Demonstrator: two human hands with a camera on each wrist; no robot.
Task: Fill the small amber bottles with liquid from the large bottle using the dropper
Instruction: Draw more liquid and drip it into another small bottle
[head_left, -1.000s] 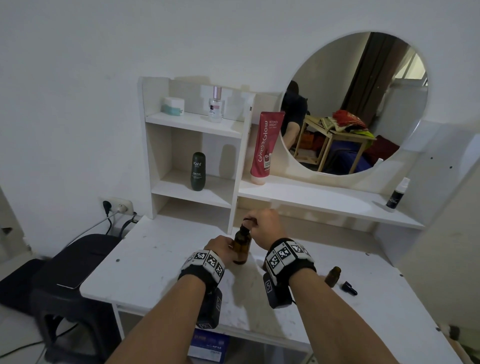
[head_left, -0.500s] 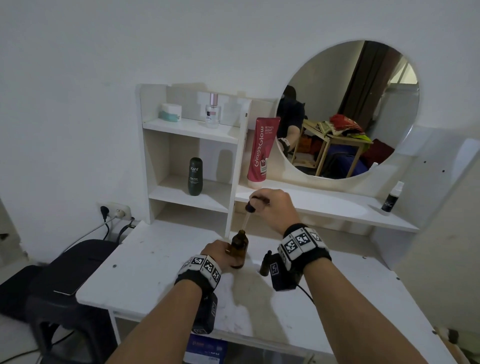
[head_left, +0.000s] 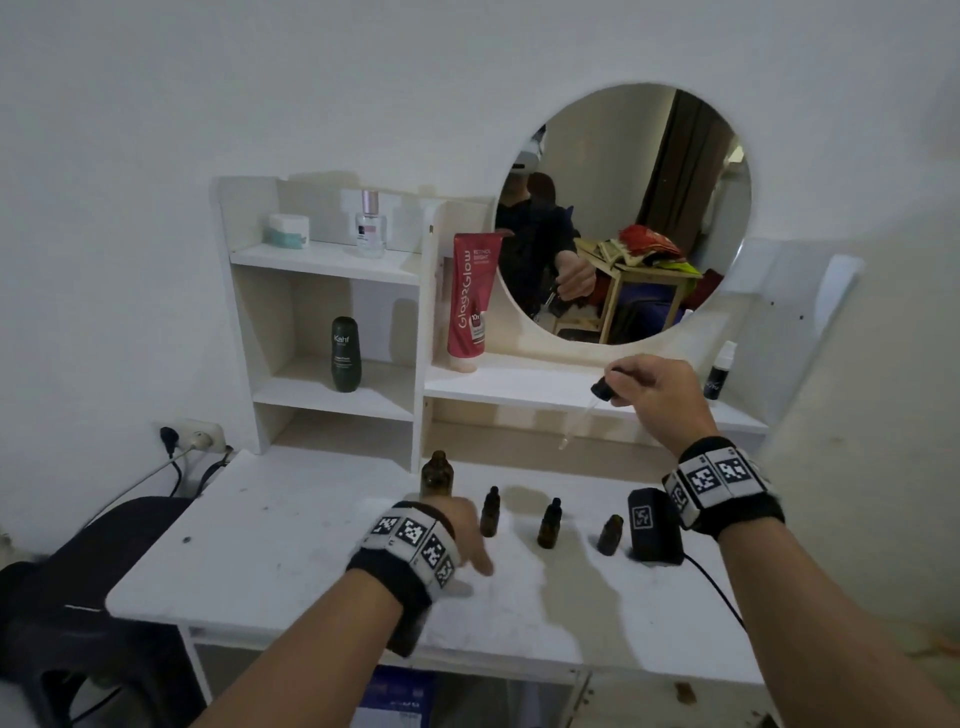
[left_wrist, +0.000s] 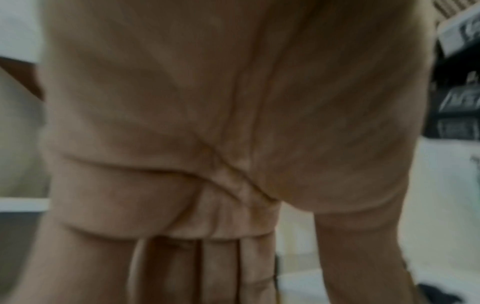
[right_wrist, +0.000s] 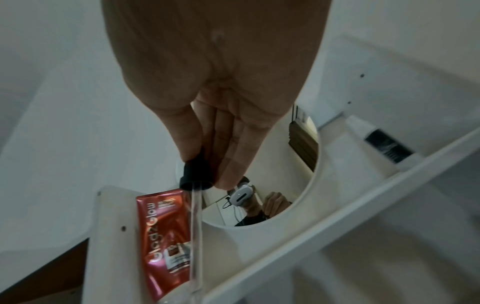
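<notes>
Aloft, right hand (head_left: 657, 395) pinches slim glass dropper (head_left: 579, 421).

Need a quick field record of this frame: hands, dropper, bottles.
left hand: open, fingers extended over the table, holds nothing
right hand: pinches the dropper bulb, raised
dropper tube: clear, angled down-left, in no bottle
large bottle: upright, uncapped, beyond left hand
small bottles: three in a row; left, middle, right open
</notes>
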